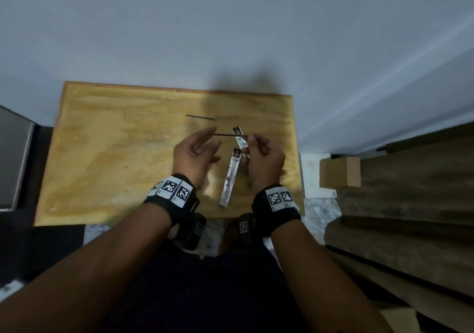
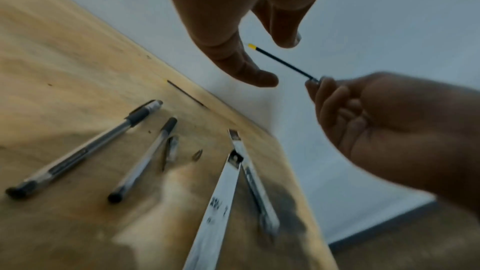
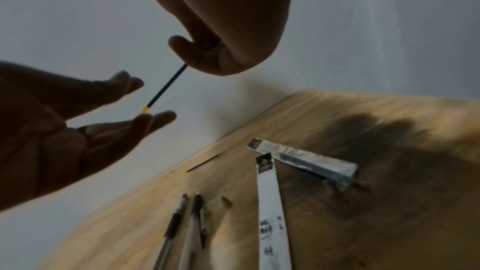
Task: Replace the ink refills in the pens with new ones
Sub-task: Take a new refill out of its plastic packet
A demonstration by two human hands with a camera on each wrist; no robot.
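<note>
My right hand (image 1: 247,141) pinches one end of a thin dark refill (image 1: 225,134) above the wooden board (image 1: 102,153). In the left wrist view the refill (image 2: 283,62) has a yellow end that points between the thumb and fingers of my left hand (image 2: 275,61), which is spread and grips nothing. In the right wrist view the right hand (image 3: 189,59) holds the refill (image 3: 166,87) near the left hand (image 3: 145,100). Two pens (image 2: 83,149) (image 2: 145,159) lie on the board. Another refill (image 1: 200,117) lies farther back.
Two white refill packets (image 1: 230,176) (image 1: 239,140) lie crossed on the board under my hands. Small pen parts (image 2: 171,147) (image 2: 197,154) lie beside the pens. A cardboard box (image 1: 339,171) stands to the board's right, and a grey wall is behind it.
</note>
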